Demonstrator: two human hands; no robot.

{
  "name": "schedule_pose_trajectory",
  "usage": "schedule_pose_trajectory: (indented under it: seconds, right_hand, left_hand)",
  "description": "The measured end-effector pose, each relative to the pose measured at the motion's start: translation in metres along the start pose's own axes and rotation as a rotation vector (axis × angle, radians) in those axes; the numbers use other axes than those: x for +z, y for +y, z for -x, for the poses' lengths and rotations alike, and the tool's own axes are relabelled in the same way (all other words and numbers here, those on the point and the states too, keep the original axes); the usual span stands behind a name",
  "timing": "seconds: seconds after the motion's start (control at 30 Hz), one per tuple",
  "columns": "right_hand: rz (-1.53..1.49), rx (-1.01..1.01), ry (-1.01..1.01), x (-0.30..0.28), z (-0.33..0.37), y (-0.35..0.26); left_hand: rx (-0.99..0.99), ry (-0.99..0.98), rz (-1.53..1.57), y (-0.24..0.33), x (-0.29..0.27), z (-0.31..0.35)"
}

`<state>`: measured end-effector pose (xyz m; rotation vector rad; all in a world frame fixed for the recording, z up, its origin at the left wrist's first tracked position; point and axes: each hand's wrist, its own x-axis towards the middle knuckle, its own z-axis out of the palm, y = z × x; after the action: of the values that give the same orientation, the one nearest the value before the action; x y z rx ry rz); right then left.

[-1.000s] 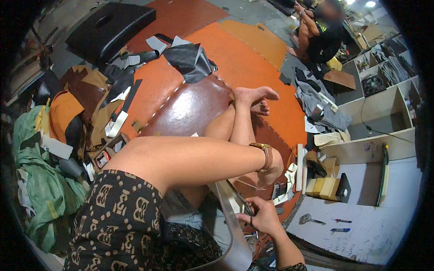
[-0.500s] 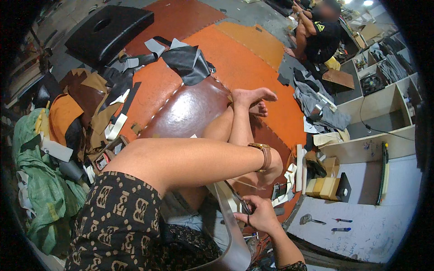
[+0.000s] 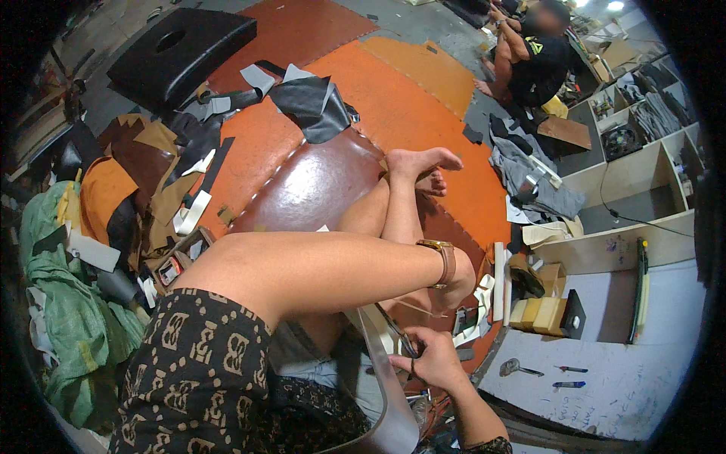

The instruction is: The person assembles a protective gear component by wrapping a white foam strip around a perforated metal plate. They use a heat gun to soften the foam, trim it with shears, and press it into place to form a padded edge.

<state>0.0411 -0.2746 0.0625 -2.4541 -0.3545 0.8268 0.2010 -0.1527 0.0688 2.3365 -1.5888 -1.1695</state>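
Observation:
My left forearm crosses the middle of the view, with a brown-strapped watch at its wrist. Past the watch my left hand (image 3: 457,283) bends downward, its fingers curled and mostly hidden beside the forearm. Below it a smooth grey sheet (image 3: 387,393) with a curved edge stands between my arms, its upper end behind the left forearm. At the right edge of this sheet my right hand (image 3: 435,362) is closed on a pair of slim dark scissors (image 3: 407,342). Their blades point up and left towards the left hand; a dark loop circles near the thumb.
My crossed bare legs (image 3: 404,208) rest on orange and brown floor covering. Leather scraps (image 3: 314,106) and a green sack (image 3: 68,310) lie left and ahead. On the right, a white board (image 3: 597,363) bears pens and yellow blocks (image 3: 538,315). Another person (image 3: 541,60) sits far right.
My left wrist has shifted very slightly to the right. The scissors in my right hand have turned a little, and more of their blades shows.

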Motion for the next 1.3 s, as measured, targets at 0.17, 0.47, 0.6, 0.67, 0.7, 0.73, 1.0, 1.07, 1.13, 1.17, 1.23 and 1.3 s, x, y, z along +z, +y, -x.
schedule_pose_trajectory:
  seconds: [0.17,0.47,0.6,0.67,0.7,0.73,1.0,1.07,1.13,1.17,1.23,1.3]
  right_hand:
    - [0.003,-0.026,0.004,0.0,-0.003,-0.001]
    - [0.002,0.006,-0.02,0.001,-0.007,-0.006]
    - [0.002,0.009,-0.015,0.001,-0.007,-0.005]
    - [0.031,-0.015,-0.015,0.001,-0.008,-0.005]
    - [0.044,-0.012,-0.018,0.001,-0.01,-0.006]
    - [0.057,-0.01,-0.021,0.001,-0.013,-0.009]
    - [0.027,0.02,-0.014,0.002,-0.013,-0.011]
    - [0.027,0.03,-0.032,0.001,-0.013,-0.013]
    - [0.04,0.036,-0.034,0.002,-0.014,-0.012]
    - [0.046,0.037,-0.034,0.003,-0.014,-0.011]
    - [0.053,0.033,-0.04,0.003,-0.015,-0.009]
    - [0.04,0.035,-0.034,0.003,-0.014,-0.01]
  left_hand:
    - [0.011,0.004,0.035,-0.003,-0.002,0.003]
    - [-0.004,0.036,0.042,0.001,-0.008,0.016]
    - [-0.01,0.036,0.021,0.003,-0.011,0.013]
    - [-0.014,0.022,0.026,0.002,-0.01,0.007]
    - [-0.011,0.013,0.029,0.001,-0.01,0.005]
    - [-0.009,0.004,0.033,0.0,-0.009,0.003]
    - [-0.033,0.025,0.037,0.002,-0.014,0.012]
    - [-0.027,0.017,0.011,0.002,-0.015,0.01]
    - [0.003,0.021,-0.004,0.001,-0.014,0.01]
    - [0.004,0.028,0.009,0.001,-0.015,0.012]
    - [0.008,0.042,0.036,0.001,-0.017,0.014]
    - [-0.026,0.046,0.002,0.007,-0.017,0.015]
